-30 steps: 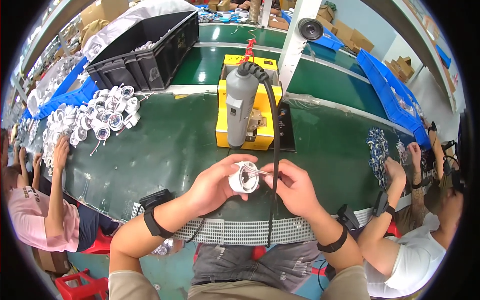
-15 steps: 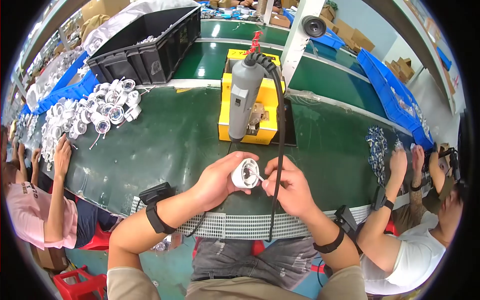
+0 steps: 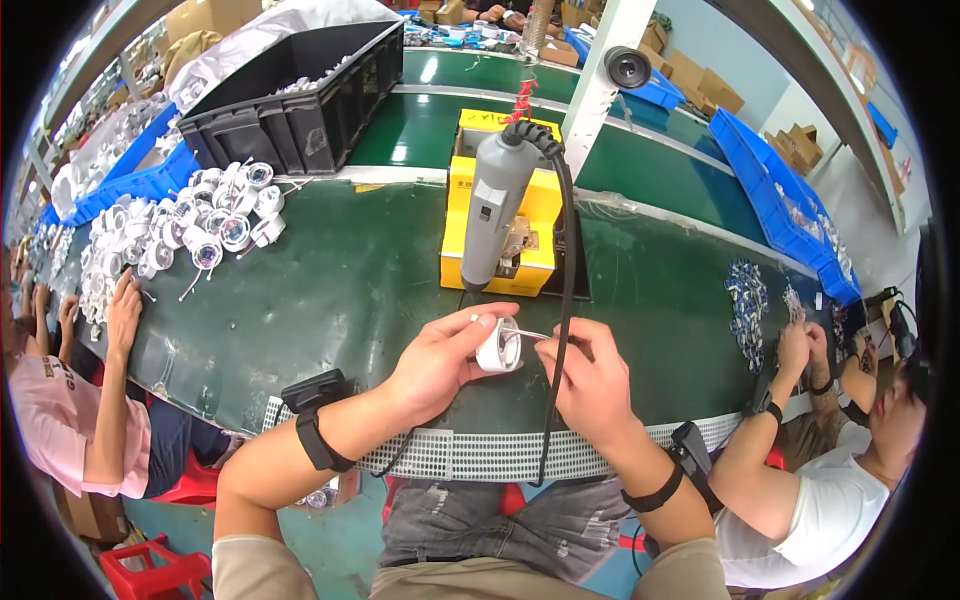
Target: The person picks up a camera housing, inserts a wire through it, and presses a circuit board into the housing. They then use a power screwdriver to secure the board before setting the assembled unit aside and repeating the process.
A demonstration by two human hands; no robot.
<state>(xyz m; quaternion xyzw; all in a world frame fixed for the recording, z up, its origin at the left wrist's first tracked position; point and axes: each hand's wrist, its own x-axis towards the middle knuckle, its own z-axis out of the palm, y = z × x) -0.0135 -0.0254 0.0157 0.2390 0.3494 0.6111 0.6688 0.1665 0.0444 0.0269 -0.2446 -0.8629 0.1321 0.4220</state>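
My left hand [image 3: 440, 362] grips a small white round plastic housing [image 3: 489, 350], thumb on top and fingers around its side. The housing's open face is turned toward my right. Thin wires [image 3: 530, 334] run out of it into the pinched fingertips of my right hand [image 3: 592, 385]. Just above my hands hangs a grey electric screwdriver [image 3: 497, 205], its nose downward. Its black cable [image 3: 567, 250] loops down and passes in front of my right hand's fingers. What sits deep inside the housing is too small to make out.
Behind the screwdriver stands a yellow box-like holder [image 3: 456, 225]. A pile of white housings [image 3: 205, 220] with wires lies left, before a black crate [image 3: 262, 130]. Small blue-white parts [image 3: 747, 310] and a blue tray [image 3: 770, 200] are at right. Co-workers sit on both sides.
My right hand has moved slightly right, stretching the wires out from the housing. The housing has turned in my left hand, its open face now more to the right.
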